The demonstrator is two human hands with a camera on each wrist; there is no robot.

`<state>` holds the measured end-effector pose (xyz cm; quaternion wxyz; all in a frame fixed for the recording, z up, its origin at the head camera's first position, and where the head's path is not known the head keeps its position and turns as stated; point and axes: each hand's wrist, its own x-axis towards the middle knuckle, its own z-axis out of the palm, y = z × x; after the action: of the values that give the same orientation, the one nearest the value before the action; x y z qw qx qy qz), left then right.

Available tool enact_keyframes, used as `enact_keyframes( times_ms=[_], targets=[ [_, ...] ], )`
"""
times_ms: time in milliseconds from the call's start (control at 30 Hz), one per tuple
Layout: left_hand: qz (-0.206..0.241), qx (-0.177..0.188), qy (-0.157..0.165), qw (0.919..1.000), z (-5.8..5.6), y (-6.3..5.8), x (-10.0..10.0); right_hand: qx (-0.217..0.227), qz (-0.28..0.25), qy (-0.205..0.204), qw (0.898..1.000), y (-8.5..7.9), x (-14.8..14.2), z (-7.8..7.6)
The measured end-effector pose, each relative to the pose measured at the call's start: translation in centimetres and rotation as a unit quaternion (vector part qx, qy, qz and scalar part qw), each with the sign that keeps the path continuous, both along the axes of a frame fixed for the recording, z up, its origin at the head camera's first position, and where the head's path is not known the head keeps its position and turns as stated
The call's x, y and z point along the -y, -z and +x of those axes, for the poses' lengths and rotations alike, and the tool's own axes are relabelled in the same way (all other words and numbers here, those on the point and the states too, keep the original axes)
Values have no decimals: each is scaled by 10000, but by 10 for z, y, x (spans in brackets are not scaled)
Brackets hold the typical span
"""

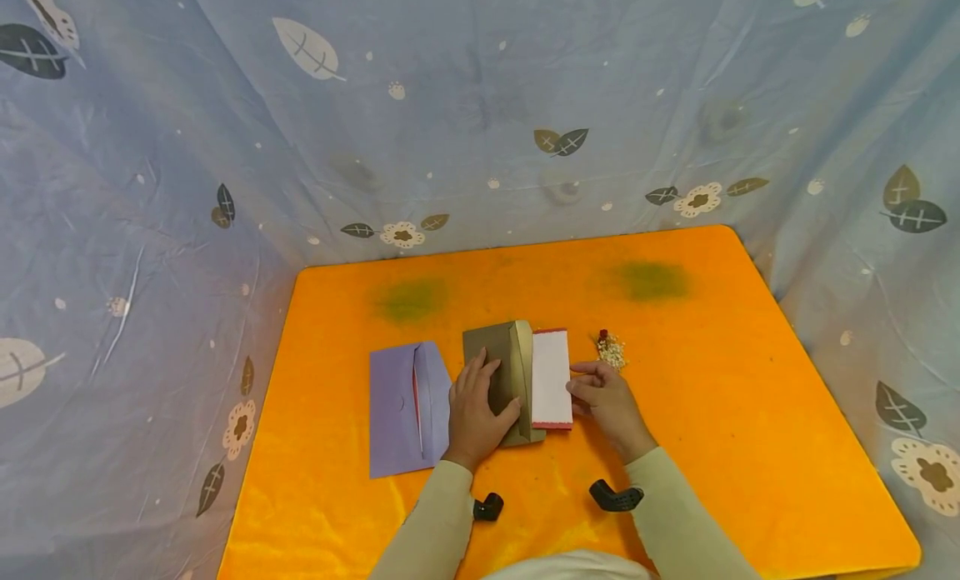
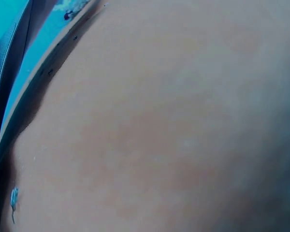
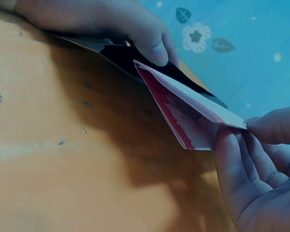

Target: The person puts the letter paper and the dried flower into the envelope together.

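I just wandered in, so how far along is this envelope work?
Looks done: the purple envelope seems filled, a red edge showing at its opening.
In hand: the left hand rests on the brown envelope while the right hand pinches the folded card at that envelope's open side.
Probably remaining: slipping the card in, as most of it shows outside, and closing both envelopes, whose flaps are open. The flowers lie apart.

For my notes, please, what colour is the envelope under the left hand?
The envelope is brown, its flap gold, clearest in the head view.
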<state>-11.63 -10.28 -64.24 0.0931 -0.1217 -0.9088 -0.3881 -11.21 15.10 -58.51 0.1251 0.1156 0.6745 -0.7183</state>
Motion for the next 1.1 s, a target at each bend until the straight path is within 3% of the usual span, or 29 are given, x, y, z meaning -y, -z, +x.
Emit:
enact_keyframes(
  times_ms=[133, 367, 767, 1100],
  targets=[
    [-42, 79, -17, 10000, 0, 0, 0, -6, 79, -39, 10000, -1, 4, 0],
    [-46, -114, -60, 9999, 0, 0, -2, 26, 213, 11, 9998, -1, 13, -1],
    [-49, -253, -68, 9996, 0, -1, -1, 59, -151, -325, 9993, -3, 26, -5],
    [-70, -427, -70, 9990, -1, 2, -1, -25, 81, -64, 9999, -9, 43, -12]
  ],
)
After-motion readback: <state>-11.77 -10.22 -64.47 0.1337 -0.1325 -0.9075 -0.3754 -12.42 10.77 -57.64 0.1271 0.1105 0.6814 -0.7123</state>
